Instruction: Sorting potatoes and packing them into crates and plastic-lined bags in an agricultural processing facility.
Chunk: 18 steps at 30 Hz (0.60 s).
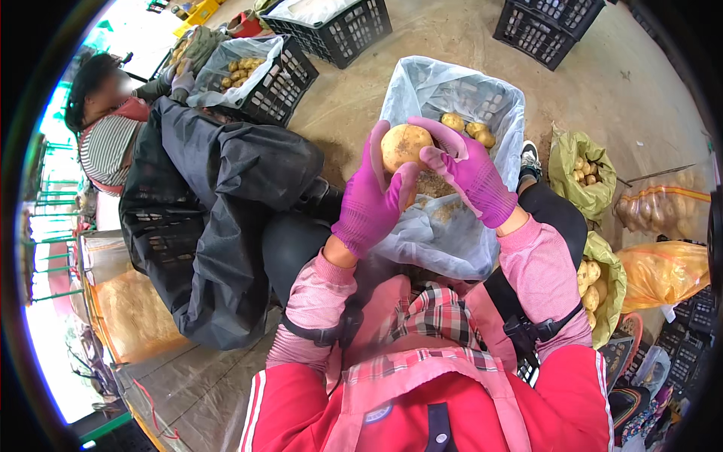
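A large yellow potato (404, 148) with brown soil specks is held up between my two gloved hands. My left hand (375, 195), in a purple-pink glove, grips its left and lower side. With fingertips at its upper right, my right hand (471, 169) in a matching glove also holds it. Below the hands stands a crate lined with translucent plastic film (452, 257). Several smaller potatoes (480, 133) lie inside at its far end, and loose soil (434, 183) shows on the liner. Something yellowish shows behind my left thumb; I cannot tell what.
A green sack of small potatoes (584, 169) and another of larger ones (592, 285) stand at the right, beside an orange bag (663, 271). At the left a gloved person (113, 133) sits by a lined black crate (282, 85). Black crates (548, 31) stand farther back.
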### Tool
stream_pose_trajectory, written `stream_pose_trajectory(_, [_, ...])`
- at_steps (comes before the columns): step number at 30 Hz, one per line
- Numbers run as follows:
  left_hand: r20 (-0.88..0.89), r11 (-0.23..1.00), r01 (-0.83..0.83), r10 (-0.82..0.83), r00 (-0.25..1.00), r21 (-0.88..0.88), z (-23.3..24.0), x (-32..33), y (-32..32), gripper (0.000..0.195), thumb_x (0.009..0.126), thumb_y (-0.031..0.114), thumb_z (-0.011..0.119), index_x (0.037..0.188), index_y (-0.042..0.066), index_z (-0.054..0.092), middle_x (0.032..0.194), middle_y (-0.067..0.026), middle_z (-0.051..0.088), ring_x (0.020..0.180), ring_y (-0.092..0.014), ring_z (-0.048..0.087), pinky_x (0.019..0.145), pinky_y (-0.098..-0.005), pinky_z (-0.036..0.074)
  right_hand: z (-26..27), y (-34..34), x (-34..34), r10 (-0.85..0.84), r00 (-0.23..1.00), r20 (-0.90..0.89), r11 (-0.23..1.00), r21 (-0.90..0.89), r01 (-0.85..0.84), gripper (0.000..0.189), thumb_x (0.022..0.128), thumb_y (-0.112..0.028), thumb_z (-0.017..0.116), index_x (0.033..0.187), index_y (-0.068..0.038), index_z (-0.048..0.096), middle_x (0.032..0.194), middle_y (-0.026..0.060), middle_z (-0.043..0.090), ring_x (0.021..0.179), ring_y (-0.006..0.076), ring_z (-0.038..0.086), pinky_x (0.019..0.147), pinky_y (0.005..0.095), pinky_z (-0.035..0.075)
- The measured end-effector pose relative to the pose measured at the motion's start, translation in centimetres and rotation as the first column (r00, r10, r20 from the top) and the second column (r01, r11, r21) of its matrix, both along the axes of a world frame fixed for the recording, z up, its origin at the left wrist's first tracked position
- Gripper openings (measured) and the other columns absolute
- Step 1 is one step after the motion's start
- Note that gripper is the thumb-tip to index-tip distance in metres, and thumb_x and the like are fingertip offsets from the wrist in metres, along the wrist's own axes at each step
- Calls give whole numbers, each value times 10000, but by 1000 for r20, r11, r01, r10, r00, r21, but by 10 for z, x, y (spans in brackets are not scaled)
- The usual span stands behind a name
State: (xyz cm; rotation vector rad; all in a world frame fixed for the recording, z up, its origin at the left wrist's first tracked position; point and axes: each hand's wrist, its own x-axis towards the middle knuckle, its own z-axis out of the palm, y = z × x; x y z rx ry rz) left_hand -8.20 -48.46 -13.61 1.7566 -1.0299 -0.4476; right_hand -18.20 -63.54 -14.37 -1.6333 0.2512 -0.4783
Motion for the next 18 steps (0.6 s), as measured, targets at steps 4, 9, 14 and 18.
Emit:
stream_pose_trajectory(4, [6, 992, 17, -16, 1000, -123, -9, 3, -1, 594, 1002, 315, 479, 1443, -16, 261, 1243, -181, 532, 1037, -175, 598, 875, -302, 481, 1, -1, -2, 29, 1000, -12, 995, 97, -28, 532, 906, -396, 649, 1316, -77, 536, 980, 53, 627, 822, 89, 570, 754, 255, 488])
stream_pose_trajectory(9, [-349, 974, 48, -126, 929, -223, -6, 8, -6, 556, 1022, 322, 431, 1447, -3, 281, 1295, -143, 513, 1201, -197, 500, 1012, -317, 390, 9, 1, -2, 103, 983, 150, 969, 209, -133, 633, 881, -337, 688, 1383, -32, 452, 1329, 88, 517, 1226, 169, 487, 1025, 296, 387])
stream_pose_trajectory(14, [-441, 965, 71, -180, 879, -253, 2, 0, -6, 625, 958, 281, 587, 1444, 16, 297, 1308, -99, 496, 1209, -176, 482, 1024, -323, 381, 9, 0, -3, 107, 951, 290, 960, 219, -174, 596, 887, -273, 694, 1383, -52, 449, 1264, 90, 587, 1121, 186, 578, 939, 309, 464])
stream_pose_trajectory(18, [-322, 986, 58, -106, 941, -157, 4, 0, -7, 648, 926, 249, 638, 1433, 25, 304, 1313, -92, 477, 1201, -161, 481, 1006, -318, 396, 6, -2, -6, 86, 990, 108, 996, 2, -87, 484, 923, -267, 647, 1346, -83, 503, 1213, 86, 612, 1094, 164, 582, 928, 294, 464])
